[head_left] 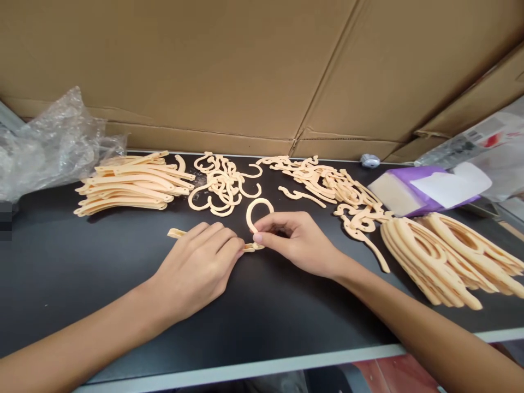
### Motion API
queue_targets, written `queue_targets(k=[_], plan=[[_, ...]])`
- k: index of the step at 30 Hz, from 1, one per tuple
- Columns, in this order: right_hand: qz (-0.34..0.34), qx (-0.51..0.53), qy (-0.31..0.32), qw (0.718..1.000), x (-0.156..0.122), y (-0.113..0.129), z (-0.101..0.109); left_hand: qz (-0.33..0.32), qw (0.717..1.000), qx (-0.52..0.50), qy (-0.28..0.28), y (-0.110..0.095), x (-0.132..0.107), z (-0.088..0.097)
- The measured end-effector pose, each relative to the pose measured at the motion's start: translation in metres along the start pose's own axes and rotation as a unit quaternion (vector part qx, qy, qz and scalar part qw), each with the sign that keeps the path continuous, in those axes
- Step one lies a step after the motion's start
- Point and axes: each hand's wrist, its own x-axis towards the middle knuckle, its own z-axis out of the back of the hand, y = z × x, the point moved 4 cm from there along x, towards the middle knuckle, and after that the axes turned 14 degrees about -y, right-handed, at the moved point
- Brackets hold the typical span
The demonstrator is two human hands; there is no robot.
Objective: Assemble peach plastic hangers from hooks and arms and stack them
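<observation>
My left hand (200,262) is closed, palm down, over a pale flat plastic hanger arm (175,233). One end of it sticks out to the left of my knuckles, and the middle is hidden under my fingers. Between thumb and forefinger, my right hand (305,243) pinches a pale curved hanger hook (249,217) that stands upright. The hook's base meets the arm's right end just beside my left fingertips; whether the two are joined I cannot tell. Beyond my hands lie a pile of loose hooks (223,185) and a stack of similar arms (135,188).
More curved pale pieces (323,180) are heaped at the back right. Stacked hanger parts (429,256) lie by the right edge, near a purple tissue pack (421,180). Clear plastic wrap (57,147) fills the back left, and a cardboard wall (204,71) rises behind the black table (262,327).
</observation>
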Motion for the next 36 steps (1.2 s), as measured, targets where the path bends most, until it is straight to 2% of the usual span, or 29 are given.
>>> queue_targets(k=[15,24,36], plan=[[0.041,-0.053,-0.021,0.998,-0.004,0.002,-0.006,-0.02,0.999,0.022,-0.027,-0.003,0.002,0.0],[0.101,-0.088,-0.021,0.991,-0.006,0.003,-0.012,-0.031,0.998,0.031,-0.04,-0.005,0.0,0.0],[0.184,-0.136,-0.057,0.972,-0.011,0.006,-0.013,-0.031,0.997,0.034,-0.055,-0.006,0.0,0.001]])
